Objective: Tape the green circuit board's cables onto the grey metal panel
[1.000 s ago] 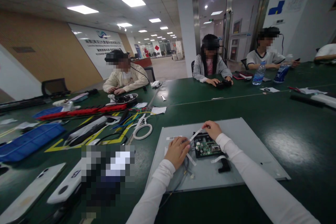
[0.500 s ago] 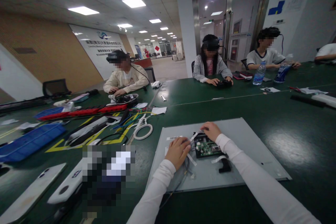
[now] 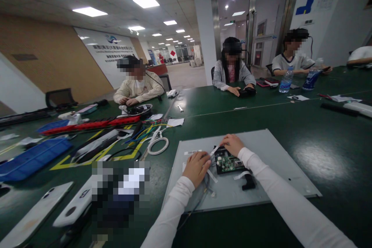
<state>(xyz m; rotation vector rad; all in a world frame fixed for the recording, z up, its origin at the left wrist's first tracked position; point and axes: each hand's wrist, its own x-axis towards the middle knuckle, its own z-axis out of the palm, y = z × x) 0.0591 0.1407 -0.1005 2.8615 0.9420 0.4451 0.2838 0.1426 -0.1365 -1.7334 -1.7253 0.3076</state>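
A: Right hand (image 3: 232,144) has dropped vs 1 s ago. The ribbon (image 3: 214,150) was lifted then and now lies low at the far-left corner of the circuit board (image 3: 228,162). Left hand (image 3: 197,167) is approx. where it was.

B: Fingers?

A: R fingers are narrow, pinched on the ribbon's far end at the board's far edge. L fingers are curled, tips on the ribbon's near end just left of the board. Gripping or only pressing, can't tell.

B: How far along?

A: Partway, I'd judge. The board sits on the grey panel (image 3: 276,162) and the ribbon is at it, but whether its end is seated is too small to tell. A 2nd white strip (image 3: 241,175) lies loose on the board's near side. Wires (image 3: 203,190) trail near-left of the board toward the panel's near edge. So the cabling looks unfinished.

B: Room & edges?

A: Most room is right of the board, where the panel runs wide to its right edge w/ counter (image 3: 319,131) beyond. A black part (image 3: 247,183) sits just beside the board, near-right. A white cable coil (image 3: 158,145) lies well left of the board, past the panel's left edge. Other people sit far beyond the board, well apart.
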